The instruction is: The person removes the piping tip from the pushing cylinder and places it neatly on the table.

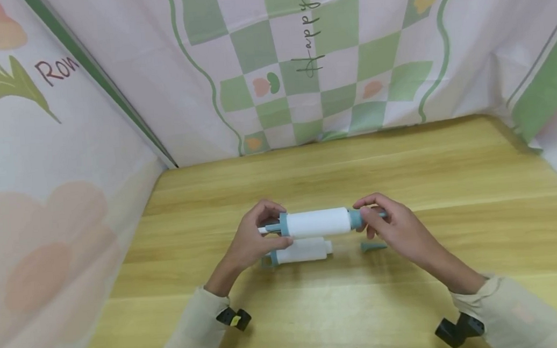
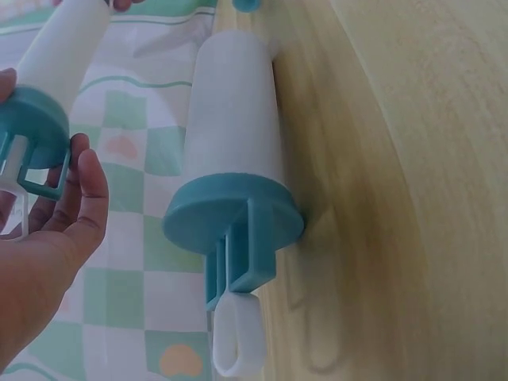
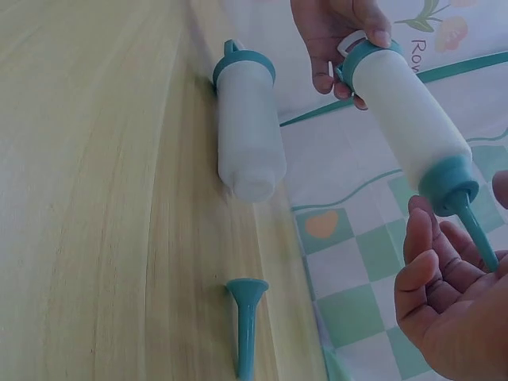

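Observation:
A white syringe-shaped bottle (image 1: 318,222) lies level between the hands, above the table. My left hand (image 1: 249,241) grips its teal end cap (image 2: 38,119), where a bracket and a white loop stick out. At the other end, my right hand (image 1: 401,227) has thumb and fingers around a teal nozzle (image 3: 474,230) fitted on the bottle. A second such bottle (image 3: 252,119) rests on its side on the table just below, its narrow neck bare and facing right. To the right of that neck lies a loose teal nozzle (image 3: 247,317), its wide end toward the bottle.
The wooden table (image 1: 346,304) spreads beneath both hands. Printed cloth (image 1: 337,46) hangs along the back edge, and more cloth (image 1: 65,173) stands at the left side. A black wrist camera (image 1: 459,329) sits at each sleeve.

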`<state>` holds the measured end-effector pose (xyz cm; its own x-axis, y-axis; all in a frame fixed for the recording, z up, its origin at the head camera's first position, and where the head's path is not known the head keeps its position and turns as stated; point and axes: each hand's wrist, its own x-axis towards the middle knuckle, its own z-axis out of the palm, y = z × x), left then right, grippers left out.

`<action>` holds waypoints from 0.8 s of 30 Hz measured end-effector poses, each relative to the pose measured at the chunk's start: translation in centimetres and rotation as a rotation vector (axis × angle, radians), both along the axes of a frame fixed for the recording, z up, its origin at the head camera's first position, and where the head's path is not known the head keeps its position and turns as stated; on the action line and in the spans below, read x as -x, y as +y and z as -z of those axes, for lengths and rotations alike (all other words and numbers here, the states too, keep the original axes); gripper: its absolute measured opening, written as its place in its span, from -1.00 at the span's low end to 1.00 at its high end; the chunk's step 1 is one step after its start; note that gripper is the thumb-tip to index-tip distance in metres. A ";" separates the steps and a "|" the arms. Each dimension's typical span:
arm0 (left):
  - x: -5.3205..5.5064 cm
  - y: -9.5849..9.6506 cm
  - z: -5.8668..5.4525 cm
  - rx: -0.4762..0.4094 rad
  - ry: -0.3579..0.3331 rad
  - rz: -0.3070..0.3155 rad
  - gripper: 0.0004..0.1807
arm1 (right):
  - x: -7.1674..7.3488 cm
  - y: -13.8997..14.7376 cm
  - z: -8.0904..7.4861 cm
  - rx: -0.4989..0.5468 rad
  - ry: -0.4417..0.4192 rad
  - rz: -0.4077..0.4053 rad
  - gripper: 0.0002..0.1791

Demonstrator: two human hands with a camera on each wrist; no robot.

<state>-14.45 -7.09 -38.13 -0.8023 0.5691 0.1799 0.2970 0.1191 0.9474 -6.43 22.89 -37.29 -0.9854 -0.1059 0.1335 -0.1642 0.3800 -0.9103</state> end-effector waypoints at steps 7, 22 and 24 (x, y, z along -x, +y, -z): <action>0.3 0.1 0.6 -0.002 0.022 0.004 -0.48 | 0.2 -0.1 0.4 0.065 -0.058 0.006 -0.67; 0.5 0.5 0.7 0.031 0.054 -0.017 -0.47 | 0.2 0.5 0.5 0.082 -0.015 -0.022 -0.67; 0.5 0.4 0.7 0.034 0.047 -0.019 -0.47 | 0.1 0.6 0.4 0.089 -0.009 -0.027 -0.67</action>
